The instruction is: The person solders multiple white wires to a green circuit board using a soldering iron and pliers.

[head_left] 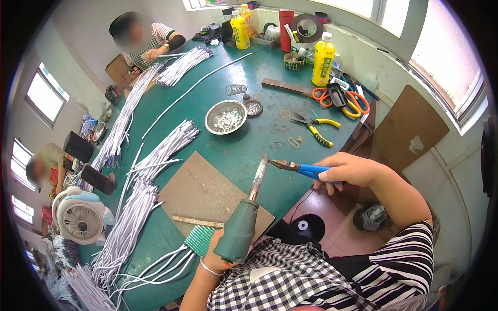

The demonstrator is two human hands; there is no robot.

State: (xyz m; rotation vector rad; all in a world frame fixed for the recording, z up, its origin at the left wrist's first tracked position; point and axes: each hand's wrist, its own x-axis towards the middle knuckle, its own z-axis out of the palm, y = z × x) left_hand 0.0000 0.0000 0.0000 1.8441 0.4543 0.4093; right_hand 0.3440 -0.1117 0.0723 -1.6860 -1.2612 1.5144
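My left hand (213, 253) is wrapped round a large soldering iron (239, 228) with a green handle. Its thick, worn metal barrel points up and away from me. Blue-handled pliers (310, 169) are in my right hand (350, 168), and their dark jaws are close to the iron's tip. Whether jaws and tip touch, I cannot tell. Beside my left hand lies a green circuit board (199, 239) with several white cables running off to the left. A brown square board (194, 187) lies under the iron, with a narrow metal strip (197, 222) on it.
White cable bundles (129, 220) cover the table's left side. A metal bowl (225, 118) of silvery bits, yellow-handled pliers (317, 127), orange-handled scissors (324, 97) and a yellow bottle (323, 59) stand or lie beyond. A fan (80, 220) is at left; two people sit farther off.
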